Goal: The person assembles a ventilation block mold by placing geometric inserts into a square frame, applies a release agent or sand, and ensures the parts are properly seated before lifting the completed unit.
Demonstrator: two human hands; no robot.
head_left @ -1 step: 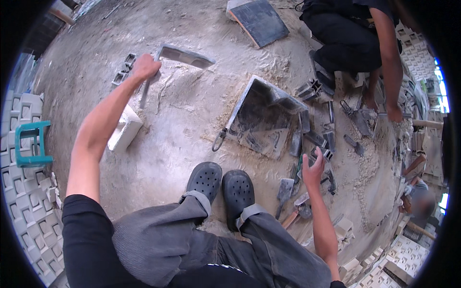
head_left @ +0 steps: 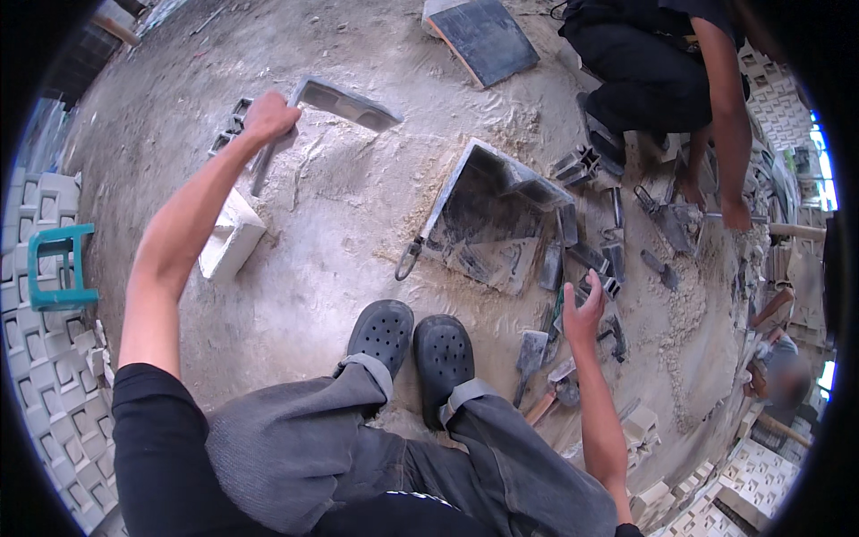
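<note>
My left hand (head_left: 272,116), stretched far out, is closed around a dark flat metal strip (head_left: 261,168); its lower end sticks out below the fist. Right beside this fist lies an angled metal mould piece (head_left: 344,100), and I cannot tell whether the two are joined. A white block (head_left: 234,234) lies nearer to me, under my left forearm. My right hand (head_left: 583,309) hovers with fingers apart and nothing in it, close to small metal mould parts (head_left: 608,285). Ahead of my feet is an open metal mould box (head_left: 483,219) with a wire loop handle (head_left: 409,259).
A co-worker (head_left: 658,80) crouches at the far right, hands at a metal mould. A scraper (head_left: 531,351) and a wooden-handled tool (head_left: 557,394) lie near my right forearm. A square dark panel (head_left: 483,40) lies far ahead. A teal stool (head_left: 63,268) stands left, near stacked pale blocks (head_left: 54,358).
My left hand has shifted slightly away from me with the metal strip, whose lower end has moved a little up and left. My right hand is nearly still.
</note>
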